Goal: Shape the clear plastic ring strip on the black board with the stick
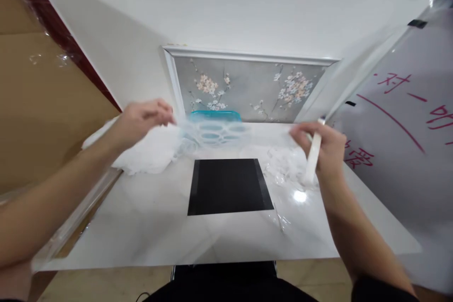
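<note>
My left hand [146, 115] is closed, its fingertips pinched at the left end of a thin translucent sheet [212, 133] with oval shapes in it. The sheet is smeared by motion and hangs in the air behind the black mat [230, 186]. My right hand [323, 144] grips a slim white stick-like tool [313, 159] with a darker upper end; its exact kind is unclear. Whether the right fingertips also touch the sheet's faint right end, I cannot tell. Beneath the right hand lies a heap of clear plastic pieces [283, 163].
A pile of white sheets or bags [148, 151] lies at the table's left. Behind the translucent sheet stands a teal container [215, 115]. A thin clear strip [280, 219] rests right of the mat. Cardboard [49, 104] borders the left, a whiteboard [399, 151] the right.
</note>
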A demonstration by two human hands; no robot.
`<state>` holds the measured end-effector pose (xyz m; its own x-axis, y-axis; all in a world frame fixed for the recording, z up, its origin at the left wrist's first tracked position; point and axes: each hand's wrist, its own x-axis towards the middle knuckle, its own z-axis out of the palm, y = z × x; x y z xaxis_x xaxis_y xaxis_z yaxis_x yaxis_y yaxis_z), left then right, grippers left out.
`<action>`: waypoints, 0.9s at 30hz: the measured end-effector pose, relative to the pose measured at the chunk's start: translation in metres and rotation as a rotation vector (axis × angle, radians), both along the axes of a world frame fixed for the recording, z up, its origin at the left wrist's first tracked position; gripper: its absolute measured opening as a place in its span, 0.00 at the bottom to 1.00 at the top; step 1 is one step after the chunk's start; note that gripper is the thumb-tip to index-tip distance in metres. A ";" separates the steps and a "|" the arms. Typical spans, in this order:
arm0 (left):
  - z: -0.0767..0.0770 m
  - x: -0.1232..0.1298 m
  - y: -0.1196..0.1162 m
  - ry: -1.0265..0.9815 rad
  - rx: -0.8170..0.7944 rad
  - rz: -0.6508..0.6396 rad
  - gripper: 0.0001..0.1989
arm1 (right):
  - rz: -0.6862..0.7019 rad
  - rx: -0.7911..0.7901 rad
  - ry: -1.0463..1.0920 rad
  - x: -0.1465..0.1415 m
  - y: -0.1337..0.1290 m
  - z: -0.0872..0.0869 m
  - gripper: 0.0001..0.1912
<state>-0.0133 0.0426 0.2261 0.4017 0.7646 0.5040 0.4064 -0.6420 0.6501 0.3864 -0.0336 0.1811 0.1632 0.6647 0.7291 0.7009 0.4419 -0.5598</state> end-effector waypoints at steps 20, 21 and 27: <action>-0.188 0.065 0.066 0.835 -0.386 0.389 0.17 | -0.128 -0.899 -0.300 -0.008 0.136 -0.161 0.16; -0.188 0.071 0.077 0.870 -0.398 0.417 0.17 | -0.164 -0.897 -0.312 -0.013 0.146 -0.164 0.14; -0.194 0.091 0.096 0.969 -0.397 0.480 0.16 | -0.199 -0.889 -0.403 -0.030 0.156 -0.179 0.14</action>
<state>0.0781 0.1389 0.0323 0.1136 0.9793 -0.1676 0.9930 -0.1062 0.0526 0.3560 0.1227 0.0020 0.1811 0.9834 0.0051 0.9272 -0.1690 -0.3344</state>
